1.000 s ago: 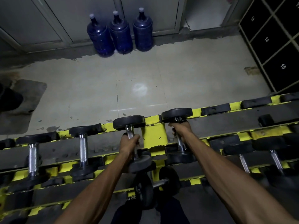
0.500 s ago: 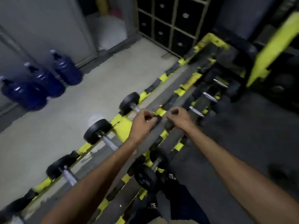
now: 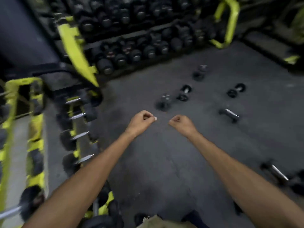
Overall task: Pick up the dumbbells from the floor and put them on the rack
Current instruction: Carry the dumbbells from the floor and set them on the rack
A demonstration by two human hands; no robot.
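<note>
My left hand (image 3: pixel 141 120) and my right hand (image 3: pixel 180 123) hang side by side over the dark floor, both curled into loose fists with nothing in them. Several small black dumbbells with chrome handles lie on the floor beyond them: one (image 3: pixel 164 101) just past my hands, one (image 3: pixel 185 92) next to it, one (image 3: pixel 236 90) further right, one (image 3: pixel 229 114) to the right of my right hand. Another dumbbell (image 3: pixel 278 174) lies near my right forearm. The yellow and black rack (image 3: pixel 35 125) with dumbbells on it runs down the left side.
A second rack (image 3: pixel 131 46) full of larger black dumbbells stands along the far wall. A yellow frame post (image 3: pixel 231 22) rises at the far right. One more dumbbell (image 3: pixel 199 72) lies near that far rack. My feet show at the bottom edge.
Both hands let go of the dumbbells on the rack and came away with nothing in them. The view swung right, from the rack to the floor with the loose dumbbells.
</note>
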